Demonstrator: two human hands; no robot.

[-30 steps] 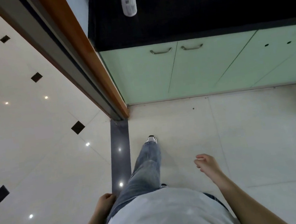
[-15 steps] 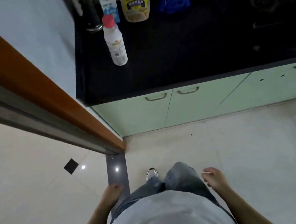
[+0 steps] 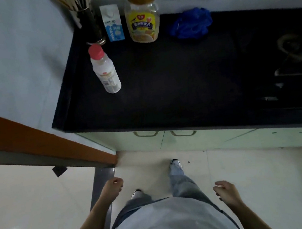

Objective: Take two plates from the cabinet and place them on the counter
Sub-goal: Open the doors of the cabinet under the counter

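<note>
The left hand [image 3: 113,188] hangs with fingers loosely curled, holding nothing. Ahead, the black counter [image 3: 180,83] tops the pale green cabinet [image 3: 207,141], whose closed doors hide its contents. The right hand [image 3: 226,192] hangs loose-fingered, holding nothing. The hob [image 3: 291,47] is dim and cut off.

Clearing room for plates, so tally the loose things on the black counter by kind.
Bottle: 1
Jar: 1
Carton: 1
Utensil holder: 1
Blue cloth: 1
Total: 5
</note>
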